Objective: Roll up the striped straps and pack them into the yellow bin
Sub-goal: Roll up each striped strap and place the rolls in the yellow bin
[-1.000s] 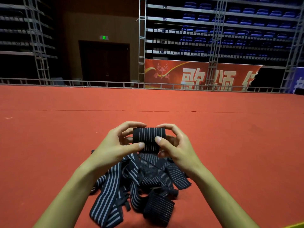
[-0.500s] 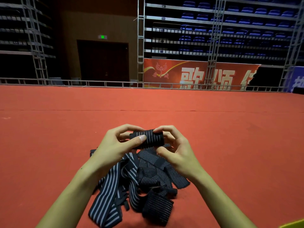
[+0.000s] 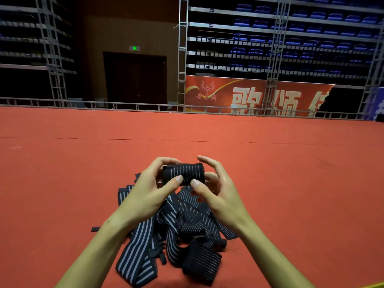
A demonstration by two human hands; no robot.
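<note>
Rolled striped strap (image 3: 184,173) held up above the loose strap pile (image 3: 176,231) on the red carpet floor (image 3: 291,173). Left hand (image 3: 151,190) pinches its left end, thumb in front and fingers curled over the top. Right hand (image 3: 218,190) grips the right end, thumb on front, index finger lifted.

— What are you holding above the red carpet?
— A rolled strap (image 3: 183,173), black with thin pale stripes, wound into a tight cylinder lying sideways.
— And beneath it?
— A loose pile of striped straps (image 3: 176,229), tangled and unrolled, with one wide-striped band trailing toward you at the left.
</note>
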